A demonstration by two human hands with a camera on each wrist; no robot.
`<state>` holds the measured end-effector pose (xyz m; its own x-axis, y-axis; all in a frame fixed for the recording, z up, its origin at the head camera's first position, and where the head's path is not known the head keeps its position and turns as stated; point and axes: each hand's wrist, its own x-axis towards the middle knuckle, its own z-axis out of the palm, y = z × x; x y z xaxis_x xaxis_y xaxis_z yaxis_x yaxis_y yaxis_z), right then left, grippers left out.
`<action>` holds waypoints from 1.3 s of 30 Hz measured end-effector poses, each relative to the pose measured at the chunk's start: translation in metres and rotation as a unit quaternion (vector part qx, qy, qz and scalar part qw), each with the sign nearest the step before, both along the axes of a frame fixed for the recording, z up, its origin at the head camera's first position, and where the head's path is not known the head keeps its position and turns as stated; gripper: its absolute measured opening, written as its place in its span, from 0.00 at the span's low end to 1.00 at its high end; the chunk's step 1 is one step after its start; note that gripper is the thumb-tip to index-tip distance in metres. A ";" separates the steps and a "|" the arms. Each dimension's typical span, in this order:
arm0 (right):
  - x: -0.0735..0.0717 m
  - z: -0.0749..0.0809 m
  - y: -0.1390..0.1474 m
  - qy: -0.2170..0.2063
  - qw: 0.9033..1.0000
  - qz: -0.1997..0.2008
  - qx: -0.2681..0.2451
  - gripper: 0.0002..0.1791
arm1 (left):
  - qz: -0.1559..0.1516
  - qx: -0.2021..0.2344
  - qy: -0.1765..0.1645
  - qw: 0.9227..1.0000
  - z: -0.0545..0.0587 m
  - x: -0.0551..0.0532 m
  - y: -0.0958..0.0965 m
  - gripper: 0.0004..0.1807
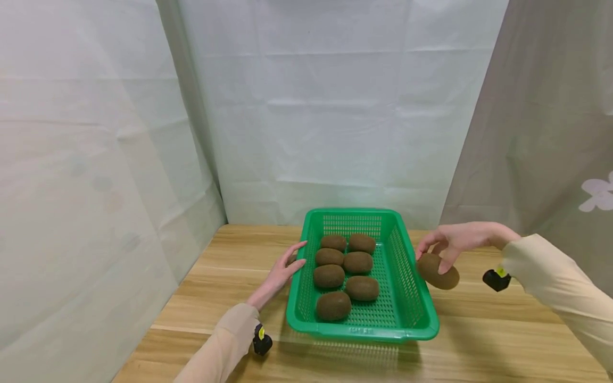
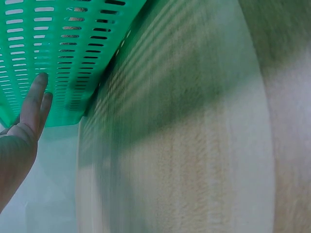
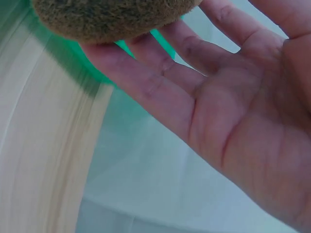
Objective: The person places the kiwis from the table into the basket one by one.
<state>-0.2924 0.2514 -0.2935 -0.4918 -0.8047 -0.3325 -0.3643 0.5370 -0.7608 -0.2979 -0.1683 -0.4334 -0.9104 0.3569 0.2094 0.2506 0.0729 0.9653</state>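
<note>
A brown fuzzy kiwi (image 1: 437, 272) is pinched between the thumb and fingers of my right hand (image 1: 450, 242), just outside the basket's right wall. The right wrist view shows the held kiwi (image 3: 114, 17) at the top, against the fingertips of the right hand (image 3: 228, 97). Several kiwis (image 1: 358, 263) lie in the green perforated plastic basket (image 1: 364, 332), mostly toward its left side. My left hand (image 1: 280, 272) touches the basket's left side with extended fingers. In the left wrist view, the left hand (image 2: 29, 116) lies against the slotted wall (image 2: 63, 53).
The basket stands on a wood-grain table (image 1: 215, 290). Pale cloth (image 1: 335, 133) hangs behind the table, with more at the left (image 1: 96, 186) and a greyer curtain (image 1: 536, 138) at the right. Each wrist carries a small black device (image 1: 262, 340).
</note>
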 end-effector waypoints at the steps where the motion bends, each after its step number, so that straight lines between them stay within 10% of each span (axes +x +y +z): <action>1: -0.001 0.001 -0.006 0.000 1.000 0.005 0.004 0.21 | 0.001 -0.004 -0.003 1.000 0.000 0.000 0.000 0.26; 11: -0.010 0.006 -0.068 -0.010 0.995 0.091 0.035 0.21 | -0.017 -0.004 -0.017 1.000 0.018 0.011 0.002 0.27; 21: -0.009 -0.005 -0.107 -0.028 0.989 0.132 0.067 0.20 | -0.009 0.012 -0.007 1.000 0.000 0.001 0.002 0.27; 39: -0.003 -0.041 -0.145 -0.099 0.977 0.147 0.114 0.20 | -0.015 0.011 -0.015 1.000 0.008 0.006 0.007 0.27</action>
